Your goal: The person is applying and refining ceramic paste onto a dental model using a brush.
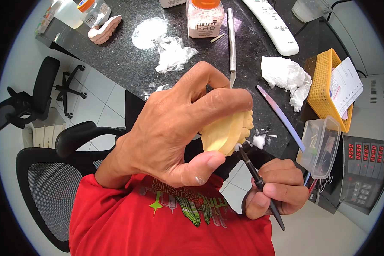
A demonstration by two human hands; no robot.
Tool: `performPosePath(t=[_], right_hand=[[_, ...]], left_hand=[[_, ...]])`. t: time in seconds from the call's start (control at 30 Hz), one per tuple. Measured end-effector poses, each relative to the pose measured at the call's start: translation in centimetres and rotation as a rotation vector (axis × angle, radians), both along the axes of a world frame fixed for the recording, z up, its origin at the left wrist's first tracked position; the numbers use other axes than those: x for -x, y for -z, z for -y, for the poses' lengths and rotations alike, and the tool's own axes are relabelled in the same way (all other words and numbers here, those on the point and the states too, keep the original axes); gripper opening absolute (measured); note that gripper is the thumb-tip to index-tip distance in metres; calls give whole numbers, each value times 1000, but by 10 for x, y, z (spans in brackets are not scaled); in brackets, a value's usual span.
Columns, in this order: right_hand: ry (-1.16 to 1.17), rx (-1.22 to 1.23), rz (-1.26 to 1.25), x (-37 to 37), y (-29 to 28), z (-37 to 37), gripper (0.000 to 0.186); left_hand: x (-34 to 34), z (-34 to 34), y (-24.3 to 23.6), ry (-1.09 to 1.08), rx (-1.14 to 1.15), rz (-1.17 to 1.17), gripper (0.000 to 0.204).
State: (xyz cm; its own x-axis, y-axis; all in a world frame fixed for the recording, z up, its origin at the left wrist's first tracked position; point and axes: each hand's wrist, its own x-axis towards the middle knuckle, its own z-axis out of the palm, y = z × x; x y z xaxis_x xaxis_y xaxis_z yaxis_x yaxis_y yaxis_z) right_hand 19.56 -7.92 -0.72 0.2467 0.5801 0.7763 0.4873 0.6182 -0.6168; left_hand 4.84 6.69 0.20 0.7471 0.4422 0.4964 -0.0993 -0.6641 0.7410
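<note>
My left hand (166,128) is closed round a pale yellow dental cast (217,132), fingers over its top and thumb at its lower edge. My right hand (277,187) grips a slim black brush (254,170), whose tip touches a small white bit (237,146) at the cast's lower right edge. A white lump (259,141) lies on the counter just right of the cast. Above my hands lies a metal-handled knife (232,40), its blade partly hidden behind my fingers. A pink-and-blue file (279,111) lies to the right.
On the speckled black counter (115,55) are crumpled tissues (286,77), a pink powder jar (205,25), a pink cast (104,32) and a white remote-like device (273,30). Rightward are a yellow basket (318,81), clear box (315,158) and display unit (362,183); leftward, office chairs (47,89).
</note>
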Motion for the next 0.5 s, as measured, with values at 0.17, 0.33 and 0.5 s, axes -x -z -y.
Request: performPosePath(t=[0.17, 0.33, 0.5], right_hand=[[-5, 3, -4, -1, -1, 1, 23], [32, -28, -91, 2, 0, 0, 20], [31, -36, -75, 1, -1, -1, 20]], left_hand=[[0, 1, -3, -2, 16, -25, 64], [-1, 0, -1, -11, -10, -11, 64], [-1, 0, -3, -2, -2, -16, 64]])
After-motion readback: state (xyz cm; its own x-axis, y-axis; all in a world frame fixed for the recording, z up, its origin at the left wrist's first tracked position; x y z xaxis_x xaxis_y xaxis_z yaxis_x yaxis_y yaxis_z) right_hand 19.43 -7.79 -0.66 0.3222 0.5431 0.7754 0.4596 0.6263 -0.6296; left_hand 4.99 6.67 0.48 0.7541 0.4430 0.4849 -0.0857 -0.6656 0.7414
